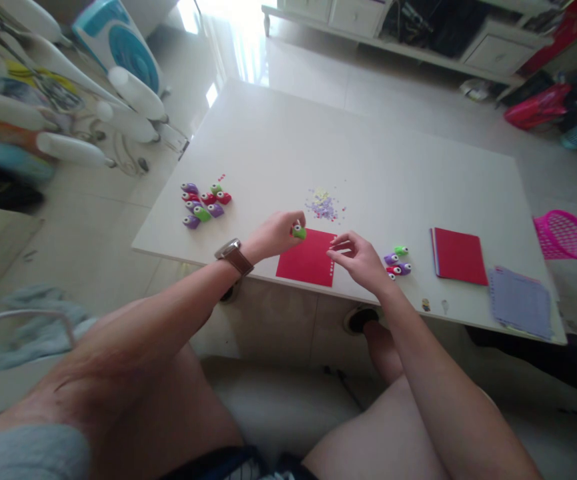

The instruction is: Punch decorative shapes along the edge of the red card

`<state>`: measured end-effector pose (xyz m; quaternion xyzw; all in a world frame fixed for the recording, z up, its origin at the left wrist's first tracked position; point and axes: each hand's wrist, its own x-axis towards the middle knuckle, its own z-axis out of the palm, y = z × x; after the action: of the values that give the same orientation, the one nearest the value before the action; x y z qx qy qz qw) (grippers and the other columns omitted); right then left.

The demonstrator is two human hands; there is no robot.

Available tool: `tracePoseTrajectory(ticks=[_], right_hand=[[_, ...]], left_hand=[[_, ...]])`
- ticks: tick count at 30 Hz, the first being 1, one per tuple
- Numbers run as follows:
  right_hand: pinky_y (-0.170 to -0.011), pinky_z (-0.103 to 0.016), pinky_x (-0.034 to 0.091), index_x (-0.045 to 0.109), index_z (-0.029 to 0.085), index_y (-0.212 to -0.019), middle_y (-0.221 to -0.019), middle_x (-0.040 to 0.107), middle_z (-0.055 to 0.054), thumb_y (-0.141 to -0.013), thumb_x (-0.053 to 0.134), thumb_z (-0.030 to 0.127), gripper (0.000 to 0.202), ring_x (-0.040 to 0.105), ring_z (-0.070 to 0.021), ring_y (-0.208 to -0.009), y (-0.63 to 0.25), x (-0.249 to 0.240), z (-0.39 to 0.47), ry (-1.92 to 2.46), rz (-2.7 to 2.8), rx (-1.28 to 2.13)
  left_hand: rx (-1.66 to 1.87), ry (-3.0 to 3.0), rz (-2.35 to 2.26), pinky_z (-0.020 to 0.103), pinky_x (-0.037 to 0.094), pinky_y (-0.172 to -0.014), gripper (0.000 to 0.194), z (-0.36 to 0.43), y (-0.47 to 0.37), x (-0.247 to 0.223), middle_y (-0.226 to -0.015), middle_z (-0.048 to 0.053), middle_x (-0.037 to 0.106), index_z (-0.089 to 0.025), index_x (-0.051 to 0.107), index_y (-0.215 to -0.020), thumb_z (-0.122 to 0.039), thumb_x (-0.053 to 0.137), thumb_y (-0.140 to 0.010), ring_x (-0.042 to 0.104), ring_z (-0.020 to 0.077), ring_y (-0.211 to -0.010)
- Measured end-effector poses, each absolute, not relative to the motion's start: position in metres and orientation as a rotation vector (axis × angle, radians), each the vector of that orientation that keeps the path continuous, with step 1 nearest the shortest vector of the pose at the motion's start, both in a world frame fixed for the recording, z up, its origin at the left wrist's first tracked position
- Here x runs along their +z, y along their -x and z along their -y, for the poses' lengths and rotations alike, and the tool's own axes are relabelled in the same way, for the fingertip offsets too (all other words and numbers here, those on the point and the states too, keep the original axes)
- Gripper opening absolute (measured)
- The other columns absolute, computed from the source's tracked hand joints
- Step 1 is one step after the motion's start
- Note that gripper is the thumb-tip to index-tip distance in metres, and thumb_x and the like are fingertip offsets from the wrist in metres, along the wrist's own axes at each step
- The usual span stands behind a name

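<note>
- Bare thighs in the nearest part of the view, below the desk (393,180).
- Wristwatch (233,253), brown strap, on left wrist.
- Left hand (274,235): fingers closed around a green punch (299,231), eye-like end showing; it's above the top left part of the red sheet. Can't tell if the punch touches the sheet.
- Right hand (361,259): fingers loosely curved, part open, thumb and fingertips close but apart, nothing seen in hold. Tips at the sheet's right edge; contact unclear.
- Red sheet (304,261): flat at near edge of desk, between the hands; column of small holes down its right edge.
- Two small trinkets (425,305) at near edge, right of right hand; details too small.
- Purple sheets (521,303), near right corner of desk.
- Red card stack (461,257), just left of and beyond the purple sheets.
- Right punch group (394,270): green, purple, red, just beside right hand.
- Left punch group (201,214): purple, red, green, well left of the sheet.
- Paper bits (323,205): purple, yellow, some red, scattered just past the sheet.
- Pink basket (568,235), beyond desk's right side.
- White cabinet (358,17), far side of room.
</note>
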<state>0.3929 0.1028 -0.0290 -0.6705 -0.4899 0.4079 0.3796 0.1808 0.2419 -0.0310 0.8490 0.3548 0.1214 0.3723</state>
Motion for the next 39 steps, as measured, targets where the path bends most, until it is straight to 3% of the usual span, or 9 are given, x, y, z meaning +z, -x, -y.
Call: tracePoseTrajectory(ticks=[6,13,19,27,32,39], right_hand=[[-0.080,-0.038,0.061,0.067,0.023,-0.091,-0.097,0.074,-0.006,-0.084,0.073,0.036,0.016,0.073,-0.0236,-0.094,-0.393,-0.029,-0.102,1.782,1.382,1.001],[-0.079,-0.037,0.059,0.067,0.023,-0.089,-0.094,0.074,-0.006,-0.085,0.070,0.032,0.010,0.072,-0.0230,-0.091,-0.391,-0.031,-0.102,1.791,1.438,1.016],[-0.080,-0.036,0.058,0.067,0.023,-0.088,-0.094,0.074,-0.005,-0.086,0.070,0.030,0.008,0.072,-0.0224,-0.090,-0.391,-0.028,-0.102,1.801,1.458,1.022],[-0.080,-0.035,0.058,0.067,0.023,-0.088,-0.093,0.075,-0.005,-0.086,0.069,0.029,0.006,0.072,-0.0216,-0.088,-0.392,-0.028,-0.100,1.805,1.490,1.030],[-0.081,-0.035,0.057,0.068,0.022,-0.089,-0.094,0.075,-0.005,-0.087,0.067,0.024,0.003,0.072,-0.0212,-0.087,-0.390,-0.033,-0.098,1.816,1.577,1.031],[-0.089,-0.036,0.054,0.072,0.023,-0.092,-0.102,0.077,-0.008,-0.089,0.066,0.023,0.007,0.071,-0.0249,-0.097,-0.414,-0.024,-0.098,2.102,1.752,0.690]], left_hand=[[-0.021,-2.405,-1.399,0.038,0.052,-0.081,0.030,-0.276,-0.138,-0.037,-0.103,0.011,0.076,-0.022,0.074,-0.112,-0.018,0.063,-0.084,0.069,0.0301,-0.099],[-0.083,-2.524,-1.422,0.041,0.053,-0.090,0.035,-0.277,-0.139,-0.038,-0.120,0.015,0.071,-0.020,0.073,-0.116,-0.015,0.060,-0.083,0.065,0.0334,-0.114],[-0.064,-2.469,-1.327,0.038,0.053,-0.085,0.035,-0.263,-0.151,-0.031,-0.122,0.012,0.071,-0.020,0.071,-0.122,-0.027,0.060,-0.089,0.069,0.0288,-0.102],[-0.176,-2.406,-1.535,0.042,0.054,-0.094,0.037,-0.278,-0.138,-0.032,-0.127,0.015,0.072,-0.020,0.072,-0.123,-0.034,0.060,-0.090,0.066,0.0341,-0.117],[-0.169,-2.368,-1.694,0.043,0.054,-0.096,0.040,-0.288,-0.132,-0.031,-0.131,0.016,0.069,-0.020,0.071,-0.127,-0.037,0.060,-0.092,0.066,0.0340,-0.117],[-0.035,-2.492,-1.271,0.039,0.054,-0.091,0.031,-0.252,-0.159,-0.021,-0.123,0.013,0.070,-0.018,0.071,-0.120,-0.031,0.059,-0.094,0.069,0.0289,-0.106]])
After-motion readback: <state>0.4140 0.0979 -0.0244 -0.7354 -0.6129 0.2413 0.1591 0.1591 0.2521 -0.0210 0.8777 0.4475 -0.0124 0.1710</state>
